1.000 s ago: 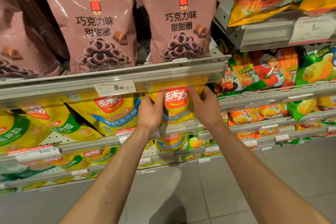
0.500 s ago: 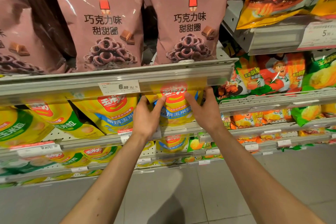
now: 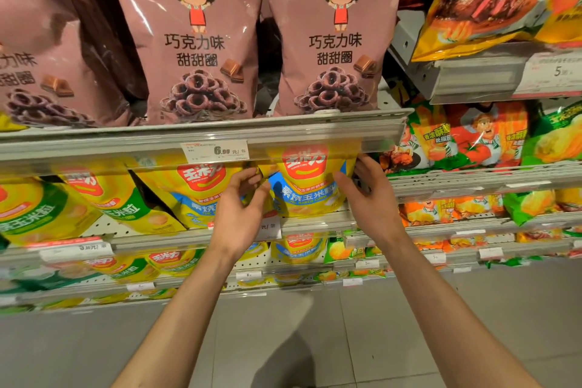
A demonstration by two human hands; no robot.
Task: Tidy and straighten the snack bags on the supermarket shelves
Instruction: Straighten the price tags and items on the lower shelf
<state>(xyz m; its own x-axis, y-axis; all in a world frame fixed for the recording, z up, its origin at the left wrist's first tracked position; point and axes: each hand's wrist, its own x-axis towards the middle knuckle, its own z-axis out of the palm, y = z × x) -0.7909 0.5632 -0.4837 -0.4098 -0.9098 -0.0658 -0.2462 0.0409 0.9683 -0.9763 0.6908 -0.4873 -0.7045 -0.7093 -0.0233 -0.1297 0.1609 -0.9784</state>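
far left: green/yellow corn bags [image 3: 34, 211] on my shelf level, leaning; pink choc-ring bag [image 3: 37, 72] on the shelf above.
left of hands: yellow/blue corn bag [image 3: 195, 195], tilted, just beside my L hand; part of it hidden behind that hand.
price tag: 6.90 label [image 3: 215, 150] on the upper shelf rail [image 3: 94, 148], above & between the 2 yellow/blue bags.
L hand: my left hand [image 3: 241, 208] is at the left edge of the target bag, fingers curled & thumb forward, pinching that edge.
target bag: yellow/blue baked-corn bag [image 3: 310, 183] stands upright on the 2nd shelf, right end of the row, top tucked under the rail, between my 2 hands.
R hand: my right hand [image 3: 370, 198] is on the bag's right edge, fingers bent round the side, thumb on the front; gripping it.
above: 2 pink choc-ring bags [image 3: 333, 41] upright, side by side.
right: orange/green chip bags [image 3: 466, 135] on the next bay, well apart from my hands.
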